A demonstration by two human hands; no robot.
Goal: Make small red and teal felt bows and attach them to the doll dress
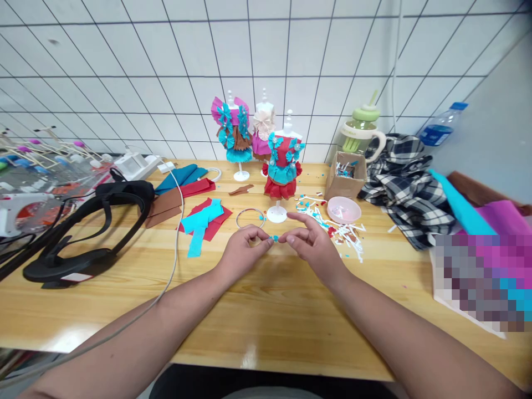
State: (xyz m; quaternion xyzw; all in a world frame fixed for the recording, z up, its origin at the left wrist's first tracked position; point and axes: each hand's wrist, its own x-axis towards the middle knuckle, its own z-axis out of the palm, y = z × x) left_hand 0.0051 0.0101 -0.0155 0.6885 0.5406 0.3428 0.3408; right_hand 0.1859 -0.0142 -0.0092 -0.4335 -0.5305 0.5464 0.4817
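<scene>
My left hand point(248, 246) is closed in a pinch on a small blue piece point(275, 239) above the table. The fingertips of my right hand point(306, 239) are at the piece's other side, with the index finger stretched outward. Just behind my hands stands a small white dress form point(277, 214) wearing a red and blue paper outfit point(286, 160). A thin ring point(238, 217) lies behind my left hand. Blue strips point(202, 218) rest on red sheets point(220, 224) to the left.
Two more dressed forms point(241, 175) stand near the tiled wall. To the right are white scraps point(349, 235), a pink bowl point(344, 210), a cardboard box point(346, 183), a cup point(362, 133) and plaid cloth point(399, 183). A black headset point(93, 269) and a cable point(177, 244) are left.
</scene>
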